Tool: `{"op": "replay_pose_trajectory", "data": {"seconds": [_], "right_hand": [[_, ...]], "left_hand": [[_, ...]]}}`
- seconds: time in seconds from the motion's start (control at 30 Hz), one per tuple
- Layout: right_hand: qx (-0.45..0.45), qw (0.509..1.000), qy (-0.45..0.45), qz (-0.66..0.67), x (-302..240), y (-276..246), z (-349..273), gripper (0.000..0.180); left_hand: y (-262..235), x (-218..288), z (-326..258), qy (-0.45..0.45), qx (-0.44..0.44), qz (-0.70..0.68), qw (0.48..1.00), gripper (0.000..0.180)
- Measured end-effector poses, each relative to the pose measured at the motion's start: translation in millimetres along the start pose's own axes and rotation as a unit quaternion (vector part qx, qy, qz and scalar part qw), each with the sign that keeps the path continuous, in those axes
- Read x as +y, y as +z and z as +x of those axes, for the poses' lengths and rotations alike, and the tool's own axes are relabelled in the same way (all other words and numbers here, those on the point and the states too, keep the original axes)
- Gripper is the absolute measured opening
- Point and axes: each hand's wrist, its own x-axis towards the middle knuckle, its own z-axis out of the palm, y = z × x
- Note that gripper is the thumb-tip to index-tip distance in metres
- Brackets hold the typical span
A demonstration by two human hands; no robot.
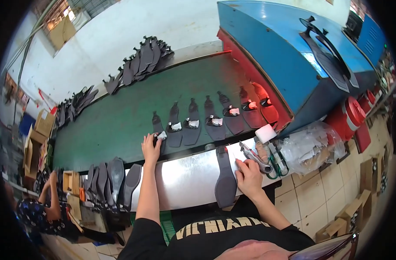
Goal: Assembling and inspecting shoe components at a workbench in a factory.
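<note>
At the belt's near edge, my left hand [150, 149] has its fingers closed on the strap end of a dark sandal [156, 121], the leftmost of a row, with white paper in its strap. My right hand [249, 178] rests on the metal ledge [180, 180] with curled fingers; what is in them, if anything, is hidden. Just left of that hand lies a dark shoe sole [225, 184], heel end toward me. Grey-handled pliers [255, 158] lie against its far side, beside a green-handled tool [274, 162].
Several sandals [214, 119] line the green conveyor belt [107, 125], leading toward a blue machine [267, 56] glowing red inside. Soles [115, 177] stand at the left; more are piled [146, 58] along the wall. A white block [265, 133] and plastic bag [313, 149] sit right. Another person [42, 214] works far left.
</note>
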Motion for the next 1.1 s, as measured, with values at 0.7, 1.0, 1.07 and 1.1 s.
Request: {"op": "replay_pose_trajectory", "data": {"seconds": [0.7, 1.0, 1.07, 1.1], "right_hand": [[-0.233, 0.660, 0.053, 0.712, -123.0, -10.0, 10.7, 0.037], [-0.281, 0.854, -0.046, 0.436, -124.0, -26.9, -22.7, 0.035], [-0.276, 0.877, -0.069, 0.388, -122.9, -25.3, -27.5, 0.034], [-0.275, 0.883, -0.068, 0.375, -121.9, -27.5, -27.2, 0.029]], "left_hand": [[-154.7, 146.8, -167.0, -0.098, -0.218, -0.711, 0.661, 0.025], [-152.0, 130.5, -193.5, -0.191, -0.179, -0.720, 0.643, 0.030], [-150.2, 130.2, -194.8, -0.194, -0.178, -0.717, 0.645, 0.030], [-149.4, 130.3, -195.3, -0.193, -0.176, -0.715, 0.648, 0.030]]}}
